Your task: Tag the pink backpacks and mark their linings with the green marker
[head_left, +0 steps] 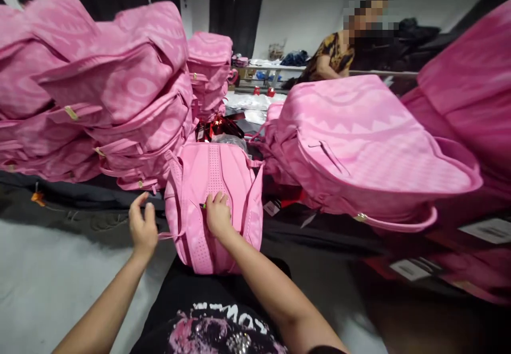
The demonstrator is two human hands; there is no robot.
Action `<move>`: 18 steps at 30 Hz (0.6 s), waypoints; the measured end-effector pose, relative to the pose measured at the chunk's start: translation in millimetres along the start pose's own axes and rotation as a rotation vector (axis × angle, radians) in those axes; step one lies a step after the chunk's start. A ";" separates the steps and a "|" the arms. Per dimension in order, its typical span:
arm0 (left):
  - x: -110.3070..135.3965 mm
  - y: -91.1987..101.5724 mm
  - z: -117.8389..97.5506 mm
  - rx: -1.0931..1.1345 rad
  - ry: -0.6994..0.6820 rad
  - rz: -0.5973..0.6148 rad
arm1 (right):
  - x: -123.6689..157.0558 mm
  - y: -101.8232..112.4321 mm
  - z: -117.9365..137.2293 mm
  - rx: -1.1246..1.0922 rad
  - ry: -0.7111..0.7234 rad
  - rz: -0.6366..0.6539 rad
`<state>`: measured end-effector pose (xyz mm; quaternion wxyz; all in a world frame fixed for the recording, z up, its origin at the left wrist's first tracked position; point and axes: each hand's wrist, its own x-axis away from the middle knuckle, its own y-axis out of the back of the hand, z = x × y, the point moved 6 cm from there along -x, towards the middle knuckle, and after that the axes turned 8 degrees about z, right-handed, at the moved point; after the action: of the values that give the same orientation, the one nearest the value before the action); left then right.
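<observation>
Some open room surrounds the released left hand (143, 229), before the surface (91, 188)'s edge; the right hand (217, 216) clasps a small green item (204, 205) over the pink backpack (215, 173), contents hidden; stacked backpacks (136, 93) flank both.

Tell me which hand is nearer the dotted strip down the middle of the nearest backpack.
Right. The right hand is over the dotted strip; the left hand is farther off, raised beyond the left side of the backpack.
</observation>
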<state>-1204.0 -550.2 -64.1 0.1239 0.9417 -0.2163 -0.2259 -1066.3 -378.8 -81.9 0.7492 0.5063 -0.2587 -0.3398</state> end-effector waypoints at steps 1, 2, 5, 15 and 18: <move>4.0 -20.2 -19.4 -0.065 -0.186 0.124 | -1.4 1.6 -9.1 -0.015 -0.009 0.005; 12.7 -44.6 -36.4 -0.151 -0.383 0.282 | -1.5 6.6 -23.4 -0.033 -0.025 0.002; 45.2 -111.8 -41.1 -0.466 -0.690 0.679 | 9.1 33.1 -97.2 -0.075 -0.176 -0.052; -12.8 -200.2 -74.8 -0.591 -0.945 0.820 | 24.3 29.5 -189.9 -0.248 -0.398 -0.084; -37.9 -278.2 -118.1 -0.685 -1.104 0.992 | 21.2 28.2 -175.8 -0.144 -0.440 -0.039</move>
<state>-1080.1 -272.9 -39.7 0.3660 0.3995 -0.5569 -0.6296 -917.2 -285.4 -116.8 0.7022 0.3703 -0.3808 -0.4740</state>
